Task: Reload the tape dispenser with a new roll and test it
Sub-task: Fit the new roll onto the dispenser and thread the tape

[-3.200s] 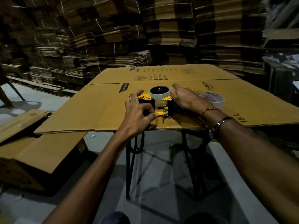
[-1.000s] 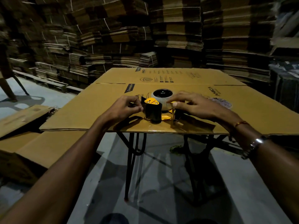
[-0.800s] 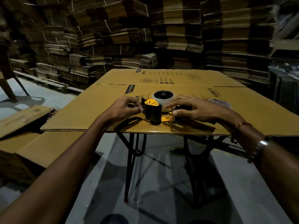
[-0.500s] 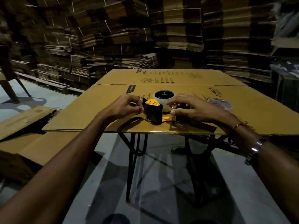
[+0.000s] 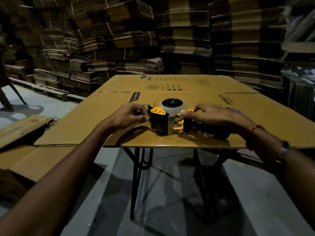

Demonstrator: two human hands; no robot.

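Note:
A black and yellow tape dispenser lies on its side on a flattened cardboard sheet that covers a small table. A pale tape roll sits on its hub at the far end. My left hand pinches the dispenser's left black flap with thumb and fingertips. My right hand grips the right part of the dispenser, thumb near the yellow plate, fingers curled over the black body. Most of the handle side is hidden under my right hand.
Black metal table legs stand under the sheet's near edge. More flattened cardboard lies low at the left. Tall stacks of folded cartons fill the background. A grey concrete floor lies below.
Both hands have stayed on the dispenser. Since 3.2 s ago my left hand has shifted from on top of it to its left flap, and my right hand has slid down over its right side.

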